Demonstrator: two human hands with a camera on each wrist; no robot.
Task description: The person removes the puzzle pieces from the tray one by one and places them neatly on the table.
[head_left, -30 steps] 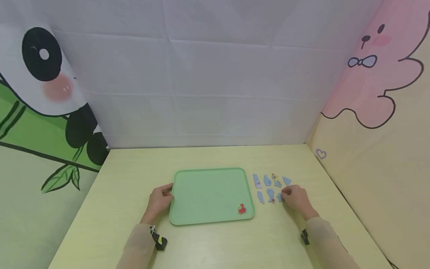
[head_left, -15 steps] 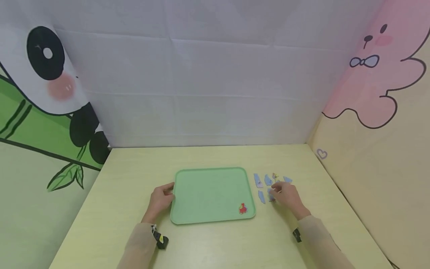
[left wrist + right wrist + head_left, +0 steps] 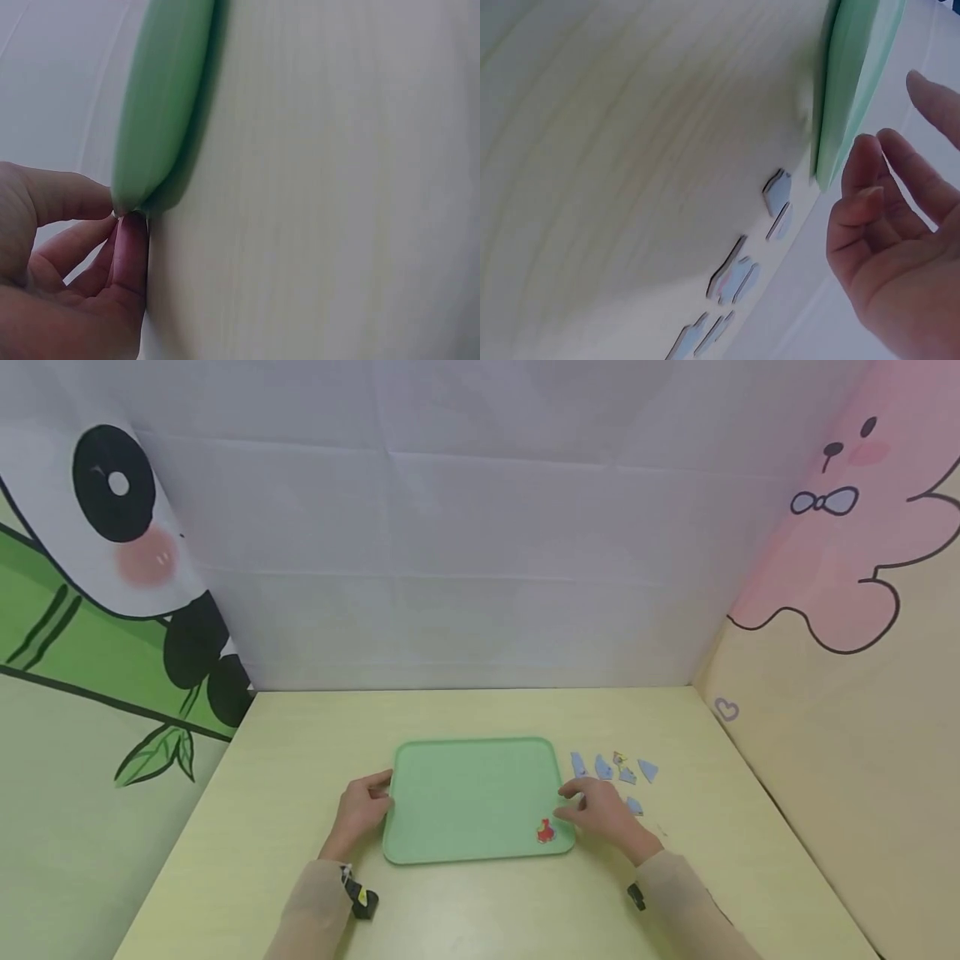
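My left hand (image 3: 362, 810) holds the left edge of a green tray (image 3: 476, 793); in the left wrist view its thumb and fingers (image 3: 133, 255) meet at the tray's rim. The right hand (image 3: 600, 814) hovers at the tray's right edge, thumb and index finger apart, and no object shows between them in the right wrist view. A small red puzzle piece (image 3: 545, 832) lies in the tray's near right corner, just beside the right fingertips. Right of the tray, several light blue puzzle pieces (image 3: 648, 769) lie flat on the table; the hand hides part of that group.
The pale wooden table (image 3: 480, 910) reaches back to a white cloth wall (image 3: 480, 568). A panda picture (image 3: 120, 527) covers the left side wall, and a pink bear picture (image 3: 847, 543) the right one. A black wrist camera (image 3: 363, 902) sits at the left sleeve.
The right hand has moved left, from the blue pieces to the tray's right edge. My left hand keeps its hold on the tray. The head view has shifted slightly.
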